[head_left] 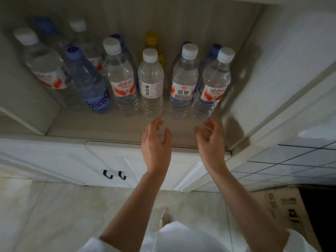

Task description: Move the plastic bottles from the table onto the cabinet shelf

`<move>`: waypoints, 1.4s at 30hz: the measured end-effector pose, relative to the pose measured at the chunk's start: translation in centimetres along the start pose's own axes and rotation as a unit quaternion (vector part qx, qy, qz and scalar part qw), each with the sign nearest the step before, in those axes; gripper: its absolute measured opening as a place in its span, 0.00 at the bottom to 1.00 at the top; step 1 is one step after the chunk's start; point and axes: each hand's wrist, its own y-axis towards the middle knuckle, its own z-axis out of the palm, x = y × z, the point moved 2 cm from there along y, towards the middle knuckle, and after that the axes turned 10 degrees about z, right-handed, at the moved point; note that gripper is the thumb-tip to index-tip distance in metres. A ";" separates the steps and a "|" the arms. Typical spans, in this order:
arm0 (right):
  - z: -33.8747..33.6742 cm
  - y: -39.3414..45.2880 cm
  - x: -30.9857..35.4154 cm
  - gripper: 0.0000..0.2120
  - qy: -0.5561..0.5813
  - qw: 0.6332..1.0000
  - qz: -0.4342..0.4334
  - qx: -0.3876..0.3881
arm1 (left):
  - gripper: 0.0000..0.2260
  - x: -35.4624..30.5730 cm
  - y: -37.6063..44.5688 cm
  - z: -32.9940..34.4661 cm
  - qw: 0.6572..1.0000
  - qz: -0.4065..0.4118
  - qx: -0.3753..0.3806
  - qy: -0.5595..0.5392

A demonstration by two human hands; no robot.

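Observation:
Several plastic water bottles stand upright on the cabinet shelf (pixel 109 124) in two rows. The front row includes a blue-labelled bottle (pixel 91 82), a white-labelled bottle (pixel 150 82) and two red-labelled bottles at the right (pixel 183 82) (pixel 212 84). A yellow-capped bottle (pixel 151 39) stands behind. My left hand (pixel 156 142) and my right hand (pixel 211 140) hover just in front of the two right-hand bottles, fingers relaxed and apart, holding nothing. No table is in view.
The shelf's right side wall (pixel 254 79) stands close to the rightmost bottle. White cabinet doors with black handles (pixel 114 174) sit below the shelf. A cardboard box (pixel 283 206) lies on the tiled floor at the lower right.

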 end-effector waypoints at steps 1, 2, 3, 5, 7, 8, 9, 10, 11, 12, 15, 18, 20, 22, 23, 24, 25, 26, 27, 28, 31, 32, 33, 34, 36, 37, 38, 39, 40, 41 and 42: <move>-0.1 -0.6 0.0 0.23 0.001 1.000 -0.007 0.011 | 0.14 -0.1 -0.2 -0.5 1.000 0.005 0.007 -0.004; 0.1 -1.3 0.0 0.22 0.001 1.000 -0.019 0.024 | 0.13 -0.1 -0.5 -1.1 1.000 0.009 0.012 -0.004; 0.7 -2.5 0.2 0.21 -0.006 0.999 -0.033 0.041 | 0.12 0.2 -1.1 -2.3 1.000 0.007 0.009 0.000; 1.8 -4.7 0.2 0.19 -0.025 0.996 -0.059 0.069 | 0.11 0.7 -2.3 -4.7 1.000 -0.016 -0.010 0.007; 3.2 -7.1 0.4 0.17 -0.049 0.990 -0.080 0.101 | 0.10 1.7 -3.8 -7.6 0.998 -0.053 -0.034 0.021; 3.8 -8.3 0.4 0.17 -0.060 0.987 -0.092 0.118 | 0.10 2.3 -4.7 -9.0 0.996 -0.074 -0.044 0.030; 4.4 -9.4 0.4 0.16 -0.070 0.984 -0.102 0.132 | 0.11 2.9 -5.6 -10.3 0.994 -0.094 -0.049 0.035; 5.1 -10.8 0.3 0.16 -0.078 0.979 -0.112 0.149 | 0.11 3.6 -6.7 -12.0 0.991 -0.113 -0.059 0.037; 5.9 -12.1 0.3 0.16 -0.087 0.975 -0.120 0.168 | 0.11 4.3 -8.0 -13.7 0.988 -0.130 -0.070 0.039; 6.6 -13.7 0.4 0.16 -0.093 0.969 -0.126 0.190 | 0.11 5.0 -9.3 -15.6 0.986 -0.142 -0.081 0.045; 8.9 -18.8 0.8 0.15 -0.103 0.951 -0.137 0.256 | 0.10 6.3 -13.9 -21.5 0.974 -0.183 -0.110 0.075; 11.0 -24.4 1.1 0.15 -0.089 0.933 -0.144 0.317 | 0.09 6.9 -19.0 -27.2 0.957 -0.222 -0.156 0.101; 12.4 -28.2 1.1 0.15 -0.087 0.918 -0.145 0.358 | 0.09 7.1 -22.1 -30.5 0.946 -0.239 -0.185 0.115; 13.9 -32.6 1.1 0.16 -0.094 0.895 -0.158 0.407 | 0.08 7.3 -25.5 -33.9 0.934 -0.263 -0.201 0.132; 14.5 -34.4 1.1 0.17 -0.099 0.883 -0.165 0.427 | 0.07 7.5 -26.9 -35.1 0.931 -0.270 -0.200 0.141; 15.2 -36.6 1.0 0.17 -0.104 0.869 -0.172 0.452 | 0.05 7.6 -28.6 -36.6 0.927 -0.278 -0.204 0.150; 15.8 -38.7 0.9 0.18 -0.109 0.854 -0.177 0.477 | 0.04 7.5 -30.2 -38.2 0.920 -0.288 -0.212 0.158; 16.4 -40.6 0.8 0.18 -0.113 0.841 -0.181 0.496 | 0.04 7.5 -31.6 -39.5 0.914 -0.296 -0.221 0.167; 17.0 -42.7 0.7 0.18 -0.120 0.825 -0.186 0.519 | 0.04 7.6 -33.4 -41.0 0.904 -0.307 -0.238 0.178; 17.5 -44.7 0.5 0.17 -0.128 0.809 -0.192 0.541 | 0.05 7.5 -34.9 -42.4 0.893 -0.318 -0.257 0.188; 18.7 -49.7 0.2 0.17 -0.152 0.752 -0.217 0.604 | 0.06 7.4 -38.9 -45.5 0.856 -0.354 -0.318 0.203; 19.1 -51.1 0.1 0.17 -0.160 0.732 -0.227 0.622 | 0.05 7.3 -40.2 -46.3 0.842 -0.366 -0.340 0.205; 19.6 -52.6 0.1 0.17 -0.168 0.712 -0.237 0.640 | 0.05 7.1 -41.4 -47.0 0.827 -0.377 -0.361 0.209; 20.1 -54.0 0.2 0.17 -0.174 0.693 -0.246 0.655 | 0.05 7.0 -42.6 -47.6 0.813 -0.387 -0.381 0.212; 21.3 -57.0 0.3 0.17 -0.186 0.648 -0.273 0.687 | 0.05 7.0 -44.6 -48.9 0.779 -0.409 -0.422 0.219; 21.8 -58.4 0.5 0.17 -0.192 0.626 -0.283 0.701 | 0.04 6.9 -45.4 -49.4 0.765 -0.417 -0.437 0.223; 22.5 -60.4 0.5 0.17 -0.199 0.594 -0.296 0.721 | 0.04 6.8 -46.5 -50.2 0.742 -0.429 -0.461 0.230; 23.0 -61.9 0.5 0.17 -0.204 0.569 -0.309 0.734 | 0.04 6.8 -47.2 -50.7 0.724 -0.439 -0.479 0.233; 23.4 -62.9 0.6 0.17 -0.203 0.554 -0.318 0.742 | 0.04 6.8 -47.6 -51.0 0.713 -0.448 -0.486 0.233; 23.8 -64.1 0.8 0.17 -0.202 0.535 -0.327 0.752 | 0.04 6.7 -48.0 -51.5 0.700 -0.458 -0.496 0.234; 24.2 -65.6 0.9 0.17 -0.203 0.508 -0.337 0.766 | 0.05 6.6 -48.5 -52.1 0.682 -0.468 -0.510 0.238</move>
